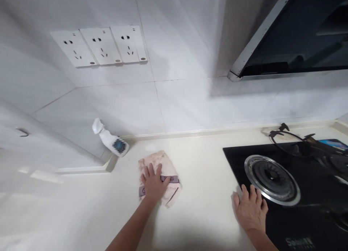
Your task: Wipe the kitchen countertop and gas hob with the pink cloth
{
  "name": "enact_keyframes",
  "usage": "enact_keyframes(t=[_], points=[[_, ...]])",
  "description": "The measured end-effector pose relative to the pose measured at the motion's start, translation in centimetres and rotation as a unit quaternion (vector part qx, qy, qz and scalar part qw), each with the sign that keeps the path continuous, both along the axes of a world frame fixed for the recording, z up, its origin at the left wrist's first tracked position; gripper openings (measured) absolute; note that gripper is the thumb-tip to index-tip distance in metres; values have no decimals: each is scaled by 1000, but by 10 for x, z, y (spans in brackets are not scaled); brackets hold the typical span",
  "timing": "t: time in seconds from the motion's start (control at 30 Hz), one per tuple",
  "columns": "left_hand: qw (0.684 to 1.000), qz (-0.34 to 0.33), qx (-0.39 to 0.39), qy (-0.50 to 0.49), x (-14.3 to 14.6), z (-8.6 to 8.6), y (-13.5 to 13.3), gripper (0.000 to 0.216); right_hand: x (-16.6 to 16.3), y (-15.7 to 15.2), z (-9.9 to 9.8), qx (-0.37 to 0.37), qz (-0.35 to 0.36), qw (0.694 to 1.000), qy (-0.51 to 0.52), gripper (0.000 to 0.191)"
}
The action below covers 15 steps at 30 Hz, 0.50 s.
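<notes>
Head view: a pink cloth [170, 167] lies flat on a pale countertop [202, 178], directly beneath the left hand [154, 181], whose fingers we see spread across it, palm down and pinching nothing. The right hand [251, 209] rests well apart, fingers loosely parted and holding nothing, at the left edge of a black cooktop [285, 223], just beside a round burner [272, 174]. We judge that any shift of the fabric turns on the left hand, already over it; from the right hand, the cloth lies to the left and slightly farther off. Its longer way seems to run away from the person, leaning left at the far end, though the uneven outline leaves us unsure. Beyond the cloth to the left, we find a white spray bottle [107, 138] near the wall.
</notes>
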<state>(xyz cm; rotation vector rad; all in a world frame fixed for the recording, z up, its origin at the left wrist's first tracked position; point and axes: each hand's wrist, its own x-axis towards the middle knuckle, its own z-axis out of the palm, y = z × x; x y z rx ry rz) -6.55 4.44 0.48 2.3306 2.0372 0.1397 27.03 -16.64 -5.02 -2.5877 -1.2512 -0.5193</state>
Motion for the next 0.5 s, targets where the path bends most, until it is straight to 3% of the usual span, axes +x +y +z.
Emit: enact_keyframes(t=[0.27,0.4,0.5], points=[[988,-129,-47,-67,94,-1,12,81,-1,2,4,-8,-1,1000,-5,58],[971,-191,-89,-115,126,-12,-11,88,-1,2,2,0,-4,1000,-1,59],[940,-271,-143,-150,140,-18,-41,96,0,1,0,6,-1,1000,0,60]])
